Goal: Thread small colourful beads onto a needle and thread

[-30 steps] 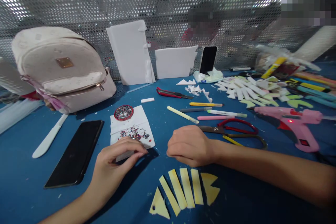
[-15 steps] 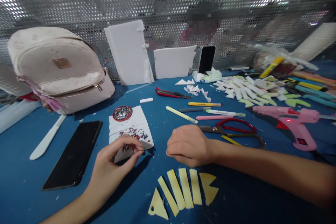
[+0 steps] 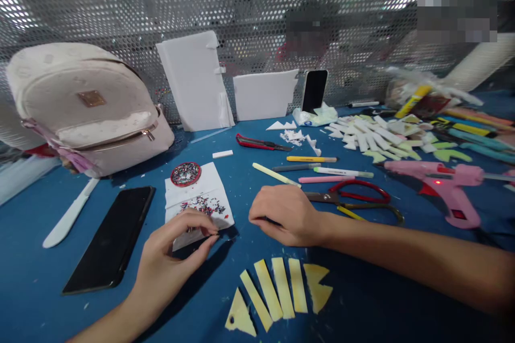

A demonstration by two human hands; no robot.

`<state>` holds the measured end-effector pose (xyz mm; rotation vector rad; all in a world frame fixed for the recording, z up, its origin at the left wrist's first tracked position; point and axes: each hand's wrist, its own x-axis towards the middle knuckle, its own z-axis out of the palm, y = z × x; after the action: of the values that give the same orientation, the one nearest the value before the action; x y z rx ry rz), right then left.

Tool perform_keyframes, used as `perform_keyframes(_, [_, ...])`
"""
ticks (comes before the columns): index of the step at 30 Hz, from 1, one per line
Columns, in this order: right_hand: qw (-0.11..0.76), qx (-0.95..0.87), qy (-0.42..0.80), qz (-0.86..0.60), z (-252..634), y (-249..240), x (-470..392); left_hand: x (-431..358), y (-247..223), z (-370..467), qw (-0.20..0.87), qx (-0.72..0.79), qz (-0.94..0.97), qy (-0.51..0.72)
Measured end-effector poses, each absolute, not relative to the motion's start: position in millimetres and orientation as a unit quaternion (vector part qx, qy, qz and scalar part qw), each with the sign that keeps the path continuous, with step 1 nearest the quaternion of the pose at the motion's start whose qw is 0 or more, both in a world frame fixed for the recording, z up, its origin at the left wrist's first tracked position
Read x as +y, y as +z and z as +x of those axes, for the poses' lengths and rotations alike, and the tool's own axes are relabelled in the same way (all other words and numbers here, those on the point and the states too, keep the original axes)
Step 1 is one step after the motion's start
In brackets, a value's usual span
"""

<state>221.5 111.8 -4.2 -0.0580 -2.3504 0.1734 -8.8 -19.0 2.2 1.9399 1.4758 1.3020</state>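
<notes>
My left hand pinches thumb and index finger together over the near edge of a folded white paper; whatever is between the tips is too small to name. Loose sequin-like glitter bits lie on that paper, beside a red-rimmed round lid full of more. My right hand rests closed on the blue table, its fingers curled under and their contents hidden. Below both hands, yellow cut pieces form a fish: a head with a hole, several strips and a notched tail.
Red-handled scissors, several markers and a red utility knife lie beyond my right hand. A pink glue gun with a lit red light sits at right. A black phone, white knife and backpack occupy the left.
My right hand has shifted slightly left and up, with its knuckles turned a little. My left hand keeps its pinch in nearly the same place. The view has moved slightly.
</notes>
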Motion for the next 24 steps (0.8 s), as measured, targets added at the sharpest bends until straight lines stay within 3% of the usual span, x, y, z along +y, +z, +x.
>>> perform_keyframes(24, [0.359, -0.930, 0.076, -0.025, 220.5, -3.6, 112.2, -18.9, -0.4, -13.4, 0.173, 0.537, 0.657, 0.500])
